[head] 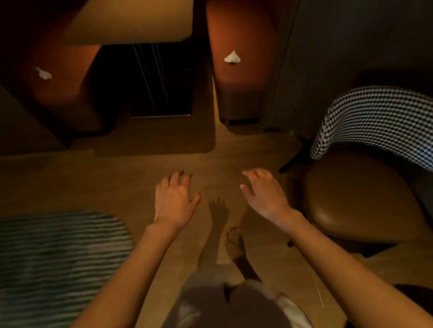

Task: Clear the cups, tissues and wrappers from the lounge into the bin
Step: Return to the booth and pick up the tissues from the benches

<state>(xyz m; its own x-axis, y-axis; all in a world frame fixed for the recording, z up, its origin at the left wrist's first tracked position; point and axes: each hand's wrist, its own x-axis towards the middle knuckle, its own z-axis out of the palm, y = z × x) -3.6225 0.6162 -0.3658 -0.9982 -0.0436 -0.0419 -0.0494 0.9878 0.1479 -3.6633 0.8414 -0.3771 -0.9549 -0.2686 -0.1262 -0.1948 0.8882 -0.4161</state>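
Lying crumpled and white, one tissue [232,57] on each orange seat [239,40].

Two bench seats are sitting ahead, one left [63,81] and one right [240,53], with a table [133,14] standing between them, overhanging the left one. A crumpled tissue [43,73] is lying on the left seat; another tissue [232,57] is lying on the right seat. A partition wall [343,28] is running just right of the right seat. A chair [354,202] is standing at right, near the right hand [263,193]. A rug [46,264] is lying on the floor [156,165] at left. Left hand [174,198] and right hand are hovering side by side over the floor, apart, holding nothing, feet below them.
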